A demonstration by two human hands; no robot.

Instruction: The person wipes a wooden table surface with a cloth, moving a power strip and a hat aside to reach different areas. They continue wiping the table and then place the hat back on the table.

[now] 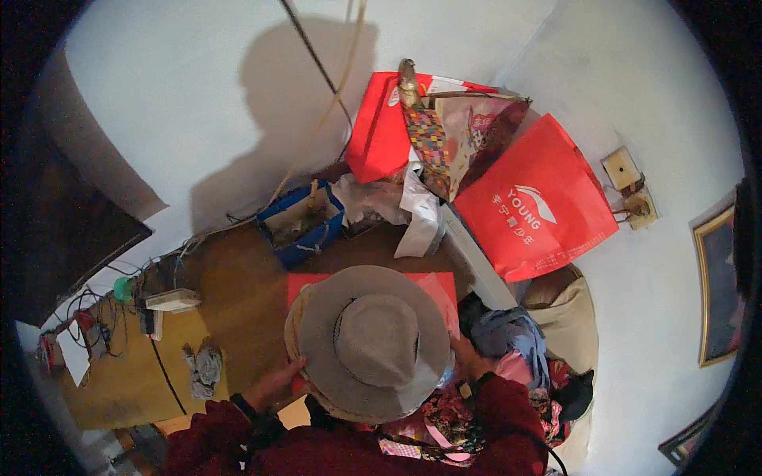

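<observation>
A grey-brown felt hat (378, 333) with a dark band lies crown up before me. Under it shows the brim of a second, straw-coloured hat (294, 327). My left hand (277, 384) grips the left edge of the hat brims, the thumb side showing. My right hand (470, 357) is close against the right edge; its fingers are partly hidden, so its grip is unclear. Beneath the hats lies a flat red sheet or bag (303, 282), with a translucent plastic piece (440, 297) over its right corner. Patterned cloth (452, 416) is bunched near my right forearm.
The hats are over a brown wooden table (244, 303). Behind stand a blue paper bag (303, 232), crumpled plastic (375, 199) and red shopping bags (536, 208) (381, 137). Clothes (512, 339) are heaped at right. Cables, a white box-shaped device (172, 300) and a grey crumpled bundle (205, 369) lie left.
</observation>
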